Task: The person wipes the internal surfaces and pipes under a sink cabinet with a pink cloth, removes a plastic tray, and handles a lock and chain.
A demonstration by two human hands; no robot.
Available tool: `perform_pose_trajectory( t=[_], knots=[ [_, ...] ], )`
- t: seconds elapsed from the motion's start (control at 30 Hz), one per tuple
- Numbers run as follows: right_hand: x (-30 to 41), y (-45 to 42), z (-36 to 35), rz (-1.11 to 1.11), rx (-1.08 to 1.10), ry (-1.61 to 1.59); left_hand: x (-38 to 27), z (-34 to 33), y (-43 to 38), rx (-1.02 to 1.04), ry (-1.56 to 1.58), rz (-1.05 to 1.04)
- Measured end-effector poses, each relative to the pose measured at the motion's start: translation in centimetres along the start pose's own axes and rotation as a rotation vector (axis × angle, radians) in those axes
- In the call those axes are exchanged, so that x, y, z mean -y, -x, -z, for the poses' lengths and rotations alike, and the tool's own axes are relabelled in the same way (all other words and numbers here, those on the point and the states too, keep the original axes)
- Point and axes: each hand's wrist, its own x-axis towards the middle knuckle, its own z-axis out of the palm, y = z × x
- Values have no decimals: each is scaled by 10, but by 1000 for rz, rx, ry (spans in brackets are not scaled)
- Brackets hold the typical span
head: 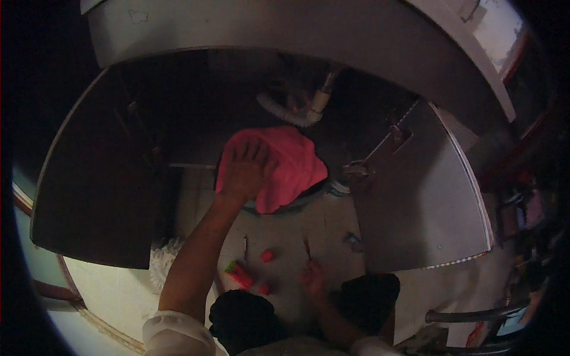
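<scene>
My left hand (248, 171) reaches forward and lies on a pink cloth (291, 169), fingers spread across its upper left part. The cloth is draped over a dark, round basin-like container (289, 210), of which only parts of the rim show. Low in the view, my right hand (313, 278) is closed around a slim tool (307, 249) that points forward; its exact kind is unclear in the dim light. Between my arms, another thin metallic tool (245, 247), a red tube-like item (240, 277) with a green end and two small red pieces (266, 255) rest on the tiled floor.
Two open cabinet doors stand left (98, 178) and right (423, 200). Inside the dark cabinet hangs a corrugated drain hose (285, 113) with a pipe joint (319, 104). A counter edge (289, 26) overhangs it. A whitish mop head (164, 262) lies beside my left forearm.
</scene>
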Motion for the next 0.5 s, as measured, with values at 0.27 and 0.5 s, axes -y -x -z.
perform_pose_trajectory(
  t=[0.27,0.5],
  knots=[
    [23,-21,-95,754,-204,1478,-2,8,-2,9,-4,-42],
    [94,-35,-284,1114,195,1556,-30,10,-14,102,30,-44]
  ],
)
